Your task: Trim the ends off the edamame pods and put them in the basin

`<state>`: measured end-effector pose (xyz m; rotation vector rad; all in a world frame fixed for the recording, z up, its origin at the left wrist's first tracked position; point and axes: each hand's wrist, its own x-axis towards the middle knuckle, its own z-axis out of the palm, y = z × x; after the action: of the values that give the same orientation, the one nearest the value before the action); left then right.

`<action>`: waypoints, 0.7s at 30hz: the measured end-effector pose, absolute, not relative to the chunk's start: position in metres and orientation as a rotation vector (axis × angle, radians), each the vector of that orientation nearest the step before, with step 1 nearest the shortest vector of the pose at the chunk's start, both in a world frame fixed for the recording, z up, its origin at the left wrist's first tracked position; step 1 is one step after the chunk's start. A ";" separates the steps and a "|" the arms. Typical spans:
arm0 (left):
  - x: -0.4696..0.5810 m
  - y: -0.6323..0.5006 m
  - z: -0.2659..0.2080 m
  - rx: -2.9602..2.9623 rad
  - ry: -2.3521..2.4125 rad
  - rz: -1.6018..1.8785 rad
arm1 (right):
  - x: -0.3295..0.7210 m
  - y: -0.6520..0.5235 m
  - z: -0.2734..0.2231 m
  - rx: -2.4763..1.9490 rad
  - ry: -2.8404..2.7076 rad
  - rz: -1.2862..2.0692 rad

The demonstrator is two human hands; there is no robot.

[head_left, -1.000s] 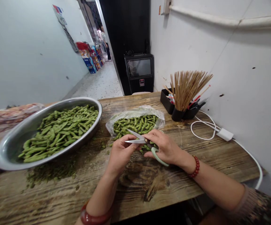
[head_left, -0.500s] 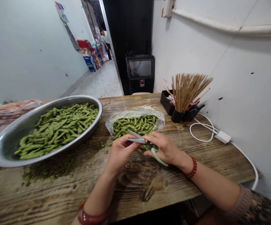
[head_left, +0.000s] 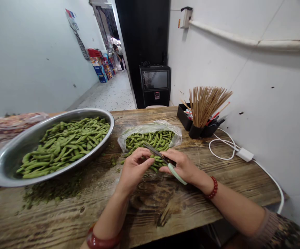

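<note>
My right hand (head_left: 182,164) is wrapped round scissors (head_left: 176,174) with pale green handles. Their dark blades are together and point up and left, over the fingers of my left hand (head_left: 134,166). That left hand is curled in a pinch, with a bit of green at the thumb tip that looks like the end of an edamame pod (head_left: 152,157); most of it is hidden. Just beyond both hands lies an open clear plastic bag (head_left: 177,133) full of edamame pods. More loose pods (head_left: 157,162) lie on the table between the hands.
At left a big metal basin (head_left: 3,167) holds many pods, with green trimmings (head_left: 51,192) beside it. Behind it lies a bag of reddish food (head_left: 12,126). Skewers (head_left: 207,107) stand in a black holder at right, near a white cable adapter (head_left: 244,154). A person (head_left: 119,55) bends in the doorway.
The scissor blades have come together from spread apart. Both hands have kept almost the same place. The view has tipped slightly upward, and the far person is bent lower.
</note>
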<state>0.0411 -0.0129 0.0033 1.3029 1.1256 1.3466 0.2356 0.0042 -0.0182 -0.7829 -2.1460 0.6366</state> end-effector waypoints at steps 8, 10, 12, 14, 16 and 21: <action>0.036 -0.013 0.008 0.714 0.904 1.354 | 0.236 0.010 -0.028 -0.834 -2.022 0.549; 0.035 -0.012 0.008 0.664 0.863 1.357 | 0.235 0.010 -0.028 -0.810 -2.031 0.541; 0.035 -0.011 0.007 0.625 0.837 1.364 | 0.234 0.008 -0.028 -0.795 -2.046 0.550; 0.036 -0.011 0.006 0.601 0.817 1.366 | 0.234 0.007 -0.028 -0.784 -2.064 0.568; 0.036 -0.012 0.004 0.599 0.798 1.355 | 0.233 0.006 -0.027 -0.783 -2.082 0.590; 0.038 -0.012 0.000 0.644 0.787 1.314 | 0.231 0.005 -0.025 -0.787 -2.103 0.605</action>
<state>0.0383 -0.0121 -0.0003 0.6438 0.7871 1.3138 0.2314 0.0045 -0.0249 -0.7869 -2.1035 0.6053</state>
